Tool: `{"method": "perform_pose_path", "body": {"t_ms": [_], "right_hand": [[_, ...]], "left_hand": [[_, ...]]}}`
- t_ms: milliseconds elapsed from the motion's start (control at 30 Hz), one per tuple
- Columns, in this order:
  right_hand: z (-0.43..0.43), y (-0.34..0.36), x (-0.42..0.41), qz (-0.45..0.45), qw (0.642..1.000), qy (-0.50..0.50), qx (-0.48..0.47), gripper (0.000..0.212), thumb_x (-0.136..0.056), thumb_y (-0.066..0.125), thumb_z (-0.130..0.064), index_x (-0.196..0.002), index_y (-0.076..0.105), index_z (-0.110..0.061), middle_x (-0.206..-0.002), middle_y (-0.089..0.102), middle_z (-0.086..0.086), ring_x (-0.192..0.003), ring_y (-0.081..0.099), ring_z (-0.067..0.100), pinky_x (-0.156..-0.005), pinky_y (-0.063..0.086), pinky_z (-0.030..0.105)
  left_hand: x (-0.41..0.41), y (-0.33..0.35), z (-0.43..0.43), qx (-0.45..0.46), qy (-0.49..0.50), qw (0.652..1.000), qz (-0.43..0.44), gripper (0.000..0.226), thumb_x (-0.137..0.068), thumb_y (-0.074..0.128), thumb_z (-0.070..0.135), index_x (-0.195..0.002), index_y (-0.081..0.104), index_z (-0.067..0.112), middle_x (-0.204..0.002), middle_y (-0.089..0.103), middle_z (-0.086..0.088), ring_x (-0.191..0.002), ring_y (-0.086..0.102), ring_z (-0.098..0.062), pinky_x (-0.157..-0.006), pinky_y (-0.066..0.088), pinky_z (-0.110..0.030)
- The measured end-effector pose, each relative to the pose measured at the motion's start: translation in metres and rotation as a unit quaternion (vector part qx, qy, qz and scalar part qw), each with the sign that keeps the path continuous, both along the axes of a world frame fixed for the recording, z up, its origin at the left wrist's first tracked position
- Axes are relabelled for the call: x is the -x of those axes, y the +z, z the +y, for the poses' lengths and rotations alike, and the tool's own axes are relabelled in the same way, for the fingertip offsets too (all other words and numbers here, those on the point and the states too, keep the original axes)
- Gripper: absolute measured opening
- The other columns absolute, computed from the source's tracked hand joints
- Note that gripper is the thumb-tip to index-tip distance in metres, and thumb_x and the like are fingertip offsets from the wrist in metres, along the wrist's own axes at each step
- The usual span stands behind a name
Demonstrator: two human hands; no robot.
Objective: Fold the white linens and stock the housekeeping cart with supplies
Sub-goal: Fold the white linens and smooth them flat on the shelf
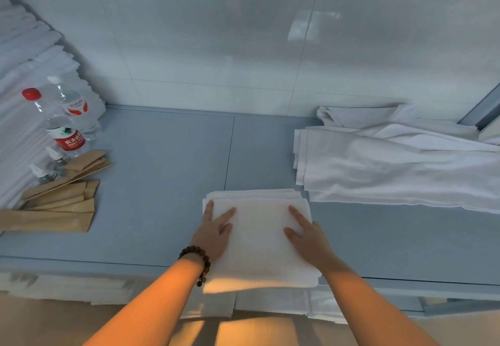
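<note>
- Now pressed down flat, fingers straight and gripping nothing, with the left hand on the left part of the folded white linen and the right hand on its right edge.
- Lay at the near edge of the blue-grey counter, long axis pointing away from the body.
- Probably called next for the unfolded linens, well apart at far right, nearer to the right hand.
</note>
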State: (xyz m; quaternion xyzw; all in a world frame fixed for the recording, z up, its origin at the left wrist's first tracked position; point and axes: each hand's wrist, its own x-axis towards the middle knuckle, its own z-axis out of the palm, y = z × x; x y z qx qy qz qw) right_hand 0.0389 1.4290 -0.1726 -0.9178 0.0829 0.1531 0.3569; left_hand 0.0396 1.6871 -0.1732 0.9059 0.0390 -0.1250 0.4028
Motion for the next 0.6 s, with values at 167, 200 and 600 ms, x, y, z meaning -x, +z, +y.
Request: {"method": "perform_pose_path", "body": {"t_ms": [167, 200, 600], "right_hand": [[0.009, 0.003, -0.001, -0.005, 1.000, 0.001, -0.015, 0.057, -0.094, 0.055, -0.037, -0.143, 0.029, -0.048, -0.116, 0.045, 0.006, -0.102, 0.051, 0.024, -0.090, 0.039, 0.029], [0.011, 0.004, -0.001, -0.013, 1.000, -0.001, -0.017, 0.057, -0.093, 0.056, -0.034, -0.143, 0.031, -0.046, -0.118, 0.047, 0.008, -0.108, 0.052, 0.027, -0.092, 0.039, 0.030], [0.065, 0.032, -0.010, -0.125, 0.991, 0.028, -0.038, 0.053, -0.094, 0.057, -0.026, -0.141, 0.038, -0.042, -0.108, 0.039, -0.001, -0.093, 0.047, 0.018, -0.084, 0.034, 0.024]], "left_hand": [[0.013, 0.000, 0.006, -0.001, 0.020, 0.999, -0.033, 0.040, -0.099, 0.049, 0.026, -0.137, 0.048, 0.037, -0.161, -0.001, 0.005, -0.140, 0.030, -0.019, -0.105, 0.022, -0.018], [0.015, 0.001, 0.007, -0.001, 0.027, 0.999, -0.038, 0.040, -0.099, 0.049, 0.025, -0.137, 0.049, 0.035, -0.161, 0.001, 0.005, -0.140, 0.031, -0.018, -0.105, 0.022, -0.017], [0.034, 0.023, 0.047, -0.019, 0.133, 0.984, -0.121, 0.039, -0.094, 0.058, 0.023, -0.131, 0.056, 0.034, -0.160, 0.009, 0.005, -0.129, 0.045, -0.020, -0.100, 0.027, -0.017]]}}
